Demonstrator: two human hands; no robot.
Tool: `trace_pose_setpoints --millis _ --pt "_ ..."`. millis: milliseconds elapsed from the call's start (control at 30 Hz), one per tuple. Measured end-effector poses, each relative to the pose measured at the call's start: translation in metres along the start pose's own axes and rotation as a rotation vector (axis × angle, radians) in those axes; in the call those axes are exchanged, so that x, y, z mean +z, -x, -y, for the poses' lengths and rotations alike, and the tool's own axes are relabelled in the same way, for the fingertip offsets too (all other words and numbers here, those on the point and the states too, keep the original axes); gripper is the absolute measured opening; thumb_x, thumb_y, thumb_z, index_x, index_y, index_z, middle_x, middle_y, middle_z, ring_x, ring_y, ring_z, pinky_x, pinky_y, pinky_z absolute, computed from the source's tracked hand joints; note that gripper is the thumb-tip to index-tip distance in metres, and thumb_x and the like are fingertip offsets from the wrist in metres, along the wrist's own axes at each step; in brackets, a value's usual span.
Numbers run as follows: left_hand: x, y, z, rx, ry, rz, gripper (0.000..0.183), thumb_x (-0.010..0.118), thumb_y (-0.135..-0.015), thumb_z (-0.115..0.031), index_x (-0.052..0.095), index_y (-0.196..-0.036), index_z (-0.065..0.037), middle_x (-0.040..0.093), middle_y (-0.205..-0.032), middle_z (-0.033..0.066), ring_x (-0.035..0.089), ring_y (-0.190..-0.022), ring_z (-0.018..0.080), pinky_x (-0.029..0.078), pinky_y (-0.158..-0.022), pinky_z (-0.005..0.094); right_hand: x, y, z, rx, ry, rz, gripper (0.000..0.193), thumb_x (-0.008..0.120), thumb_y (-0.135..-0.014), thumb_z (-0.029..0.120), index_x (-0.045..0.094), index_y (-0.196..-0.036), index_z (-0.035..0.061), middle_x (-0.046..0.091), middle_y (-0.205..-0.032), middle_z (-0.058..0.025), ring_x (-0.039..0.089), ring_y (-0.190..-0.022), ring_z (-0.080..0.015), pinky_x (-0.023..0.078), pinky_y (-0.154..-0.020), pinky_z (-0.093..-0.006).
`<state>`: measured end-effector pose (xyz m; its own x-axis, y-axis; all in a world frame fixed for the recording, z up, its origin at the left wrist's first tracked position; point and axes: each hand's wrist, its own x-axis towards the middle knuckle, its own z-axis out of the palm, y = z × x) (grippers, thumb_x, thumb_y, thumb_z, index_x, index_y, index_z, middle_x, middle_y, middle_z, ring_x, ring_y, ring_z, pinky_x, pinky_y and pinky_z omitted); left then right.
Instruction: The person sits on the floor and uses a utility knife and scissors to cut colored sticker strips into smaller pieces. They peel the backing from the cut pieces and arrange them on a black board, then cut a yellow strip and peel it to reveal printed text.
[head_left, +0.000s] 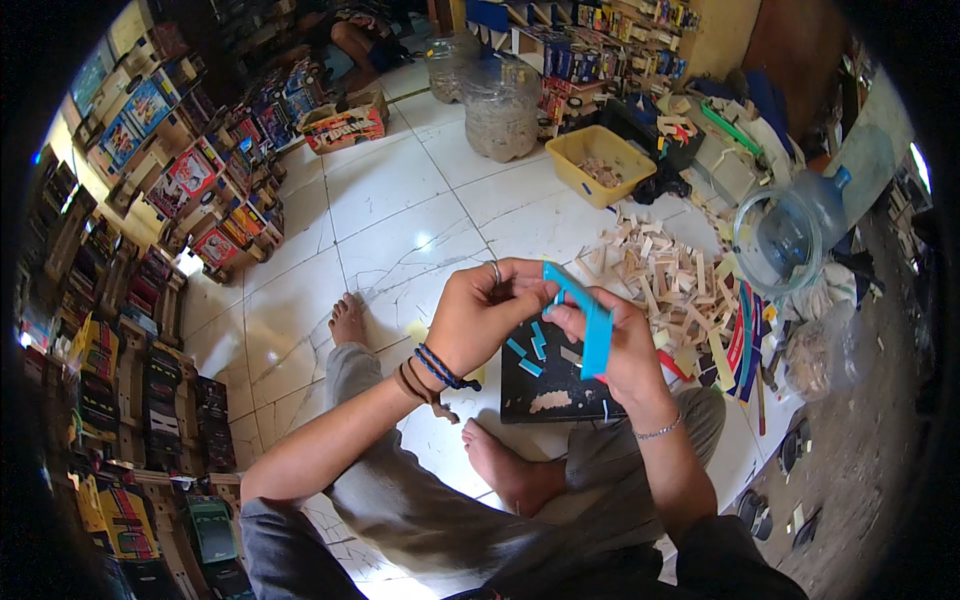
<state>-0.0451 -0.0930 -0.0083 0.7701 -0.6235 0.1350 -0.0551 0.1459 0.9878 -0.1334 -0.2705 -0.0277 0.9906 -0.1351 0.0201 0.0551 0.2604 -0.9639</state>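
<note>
A bright blue flat strip [597, 342], bent near its top end, is held up in front of me between both hands. My left hand [480, 312] is closed, with thumb and forefinger pinching the strip's upper end. My right hand [632, 350] grips the strip from the right, its thumb near the bend and its other fingers partly hidden behind the strip. Just below lies a black board [585, 405] on the floor, with several small blue pieces [530, 367] and a patch of pale residue [550, 401] on it.
A heap of small wood offcuts [665, 280] spreads to the right of the board. Beyond it stand a yellow tub [570, 170], a clear plastic container [500, 110] and a large clear bottle [822, 200]. Shelves of small toy-like trucks [160, 180] line the left. Another person's leg [352, 45] shows far back.
</note>
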Motion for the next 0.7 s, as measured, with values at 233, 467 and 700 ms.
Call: trace_pose_setpoints --millis 233,467,700 --pt "0.005 0.006 0.010 0.234 -0.288 -0.070 0.022 0.067 -0.094 -0.005 0.068 -0.114 0.004 0.075 -0.100 0.0123 0.072 -0.095 0.0157 0.057 -0.082 0.0289 -0.004 -0.003 -0.019 -0.131 0.092 -0.057 0.014 0.073 -0.093 0.004 0.068 -0.105 -0.0017 0.071 -0.096 -0.0031 0.065 -0.088 -0.0071 0.053 -0.081 -0.0223" --pt "0.004 0.007 0.017 0.239 -0.374 -0.018 0.022 0.062 -0.099 -0.001 0.062 -0.119 0.006 0.071 -0.106 0.0092 0.066 -0.100 0.0132 0.054 -0.091 0.0286 -0.002 0.000 -0.031 -0.191 0.187 -0.137 0.013 0.075 -0.091 0.006 0.070 -0.100 -0.0017 0.071 -0.091 -0.0014 0.063 -0.083 -0.0050 0.052 -0.075 -0.0216" --pt "0.006 0.006 0.011 0.344 -0.494 0.026 0.020 0.065 -0.095 -0.001 0.065 -0.115 0.003 0.072 -0.104 0.0115 0.069 -0.097 0.0186 0.054 -0.087 0.0304 -0.011 0.005 -0.035 -0.221 0.243 -0.149 0.012 0.075 -0.091 0.005 0.070 -0.099 -0.0012 0.072 -0.092 -0.0022 0.064 -0.086 -0.0061 0.052 -0.077 -0.0227"
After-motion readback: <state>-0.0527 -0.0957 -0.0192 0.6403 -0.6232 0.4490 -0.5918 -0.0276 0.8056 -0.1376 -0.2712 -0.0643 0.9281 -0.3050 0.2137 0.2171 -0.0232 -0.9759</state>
